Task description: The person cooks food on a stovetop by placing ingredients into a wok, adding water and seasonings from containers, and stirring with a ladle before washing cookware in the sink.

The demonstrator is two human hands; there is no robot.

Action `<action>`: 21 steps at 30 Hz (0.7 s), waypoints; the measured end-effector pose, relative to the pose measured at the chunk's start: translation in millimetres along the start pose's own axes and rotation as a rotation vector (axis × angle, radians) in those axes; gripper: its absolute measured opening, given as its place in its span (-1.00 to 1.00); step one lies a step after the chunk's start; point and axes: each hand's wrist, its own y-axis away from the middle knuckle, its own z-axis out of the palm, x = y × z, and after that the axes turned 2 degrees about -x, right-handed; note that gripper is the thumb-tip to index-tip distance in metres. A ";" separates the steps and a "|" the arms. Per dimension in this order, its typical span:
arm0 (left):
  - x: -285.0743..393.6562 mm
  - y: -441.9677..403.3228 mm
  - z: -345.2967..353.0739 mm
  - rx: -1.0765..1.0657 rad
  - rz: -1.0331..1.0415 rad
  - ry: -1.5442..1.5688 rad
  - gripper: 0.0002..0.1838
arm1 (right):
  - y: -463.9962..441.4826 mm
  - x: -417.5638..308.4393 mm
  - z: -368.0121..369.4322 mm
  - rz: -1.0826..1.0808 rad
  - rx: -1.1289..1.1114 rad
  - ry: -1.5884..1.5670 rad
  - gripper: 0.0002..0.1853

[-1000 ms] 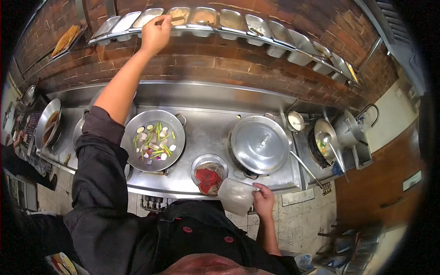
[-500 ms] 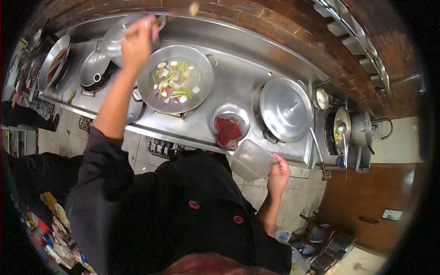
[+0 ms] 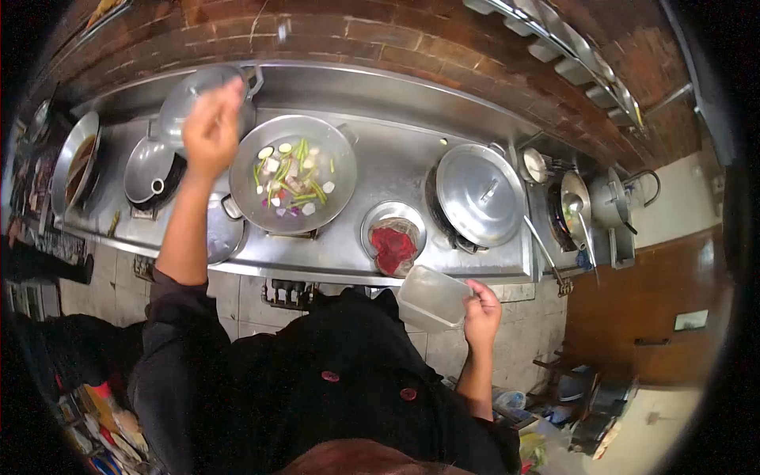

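Observation:
My left hand [image 3: 210, 134] is raised at the left of a wide metal wok [image 3: 332, 207], near a lidded pot [image 3: 178, 103]. Motion blurs its fingers, so I cannot tell whether they hold anything. Sliced vegetables [image 3: 293, 178], green, white and purple, lie in pale liquid inside the wok. With my right hand [image 3: 481, 313] I grip the rim of a translucent plastic container [image 3: 431, 297], tilted in front of the counter. Just beyond it, a metal bowl [image 3: 394, 212] holds a red, wet-looking mass [image 3: 393, 245]. A small blurred whitish thing [image 3: 283, 32] shows against the brick wall; its kind is unclear.
A large pot with a flat lid [image 3: 481, 194] stands right of the bowl. Further right is a wok with a ladle [image 3: 574, 206]. More pans [image 3: 149, 170] sit on the left of the steel counter [image 3: 396, 158]. A dark-clothed person [image 3: 47, 261] is at far left.
The view has shifted, so the counter sits lower. My left hand has come down slightly. A tan blurred thing near the top edge no longer shows there. The right hand keeps hold of the container.

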 end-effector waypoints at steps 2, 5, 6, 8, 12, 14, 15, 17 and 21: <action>11.4 -67.4 5.2 0.047 0.069 -0.081 -0.80 | 4.0 -7.1 -11.9 0.048 0.009 0.048 -0.66; 3.9 -151.3 35.7 0.081 0.196 -0.130 -0.78 | 0.5 -10.4 -23.6 -0.009 0.090 -0.040 -0.65; -5.7 -169.4 50.3 0.054 0.039 -0.054 -0.78 | -1.9 -9.9 -28.4 -0.014 0.101 -0.093 -0.64; -25.0 -201.7 83.2 0.106 0.188 -0.004 -0.78 | -5.4 -13.5 -37.4 -0.015 0.120 -0.063 -0.65; -40.1 -236.1 116.6 -0.145 -0.018 -0.066 -0.72 | -17.1 -0.5 -58.3 -0.011 0.141 -0.097 -0.65; -44.2 -243.8 135.6 -0.363 -0.018 -0.222 -0.62 | -21.1 0.9 -72.3 0.046 0.120 -0.133 -0.65; -43.8 -248.0 146.1 -0.576 -0.030 -0.379 -0.50 | -24.5 0.8 -81.7 0.103 0.093 -0.159 -0.65; 14.3 -238.1 149.1 -0.530 0.192 -0.752 -0.27 | -33.2 7.1 -102.5 0.083 0.086 -0.150 -0.64; 101.0 -244.3 197.3 -0.491 0.257 -0.721 -0.26 | -59.9 24.6 -137.2 0.048 0.073 -0.148 -0.63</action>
